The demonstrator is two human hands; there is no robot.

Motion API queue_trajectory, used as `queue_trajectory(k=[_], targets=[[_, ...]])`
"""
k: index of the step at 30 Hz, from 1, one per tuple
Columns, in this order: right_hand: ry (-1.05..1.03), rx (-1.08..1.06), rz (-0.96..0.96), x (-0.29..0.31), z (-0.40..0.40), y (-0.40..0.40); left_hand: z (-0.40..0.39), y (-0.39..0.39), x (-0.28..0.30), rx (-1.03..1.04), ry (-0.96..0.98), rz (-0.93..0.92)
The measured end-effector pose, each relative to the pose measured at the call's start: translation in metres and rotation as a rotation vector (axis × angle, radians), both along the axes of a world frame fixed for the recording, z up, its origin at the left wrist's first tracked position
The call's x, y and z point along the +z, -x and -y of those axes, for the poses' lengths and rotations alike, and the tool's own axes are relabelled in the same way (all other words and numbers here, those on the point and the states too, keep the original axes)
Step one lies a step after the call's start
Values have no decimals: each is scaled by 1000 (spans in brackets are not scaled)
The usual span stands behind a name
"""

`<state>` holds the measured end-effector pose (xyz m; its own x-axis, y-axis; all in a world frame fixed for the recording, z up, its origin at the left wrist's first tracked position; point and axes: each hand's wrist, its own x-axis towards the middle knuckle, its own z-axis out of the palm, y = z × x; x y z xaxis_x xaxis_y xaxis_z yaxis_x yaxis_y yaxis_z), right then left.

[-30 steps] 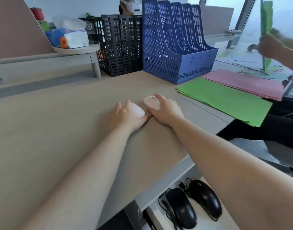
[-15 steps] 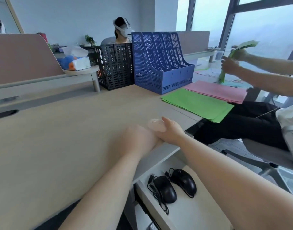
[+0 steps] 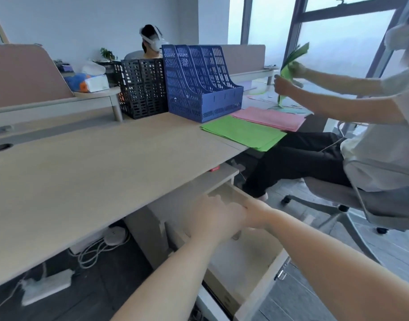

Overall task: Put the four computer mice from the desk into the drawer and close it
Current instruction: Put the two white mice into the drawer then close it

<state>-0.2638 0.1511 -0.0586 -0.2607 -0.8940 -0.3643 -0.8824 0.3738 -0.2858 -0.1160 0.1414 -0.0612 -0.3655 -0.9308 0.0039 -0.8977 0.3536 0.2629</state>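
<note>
Both my hands are down inside the open drawer under the desk's front edge. My left hand is cupped palm down, with its back to the camera. My right hand lies close beside it, fingers curled. The two white mice are hidden under my palms, and no mouse lies on the desk top. My hands and forearms also hide the two black mice in the drawer. The drawer's pale bottom shows bare on the near side of my hands.
A blue file rack and a black one stand at the desk's back. Green and pink paper lie at its right. A seated person sorts paper on a wheeled chair right of the drawer. Cables and a power strip lie on the floor.
My hands lifted the two white mice off the desk, drew them back over the edge and lowered them into the open drawer. The view pulled back and tilted down.
</note>
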Motion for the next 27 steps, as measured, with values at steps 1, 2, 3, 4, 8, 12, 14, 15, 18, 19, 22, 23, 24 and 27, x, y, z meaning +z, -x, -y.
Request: queue_trajectory(k=[1, 2, 3, 4, 8, 12, 14, 15, 18, 19, 22, 23, 24, 27], targets=[[-28, -2, -22, -6, -5, 4, -7, 3, -8, 0, -19, 17], [-48, -5, -43, -13, -9, 7, -12, 6, -15, 0, -37, 40], [-60, -7, -55, -20, -12, 11, -16, 8, -22, 2, -48, 65], [-75, -18, -54, -27, -13, 15, -20, 10, -29, 8, -54, 83], [-134, -50, -57, -48, -16, 25, -22, 17, -55, 32, -92, 109], [-168, -39, -53, -68, -18, 30, -21, 23, -72, 37, -142, 155], [-184, -25, -44, -76, -17, 32, -21, 26, -79, 38, -170, 180], [-193, -17, -40, -79, -16, 32, -21, 28, -83, 41, -187, 186], [-221, 18, -40, -90, -13, 29, -22, 32, -94, 72, -228, 186], [-230, 29, -44, -94, -12, 28, -22, 33, -96, 77, -234, 190], [-264, 38, -45, -101, -12, 24, -19, 38, -99, 94, -275, 214], [-264, 38, -49, -104, -12, 24, -19, 39, -101, 103, -300, 221], [-262, 39, -57, -106, -11, 23, -18, 41, -102, 110, -324, 224], [-245, 38, -83, -112, -10, 25, -19, 44, -107, 108, -367, 220]])
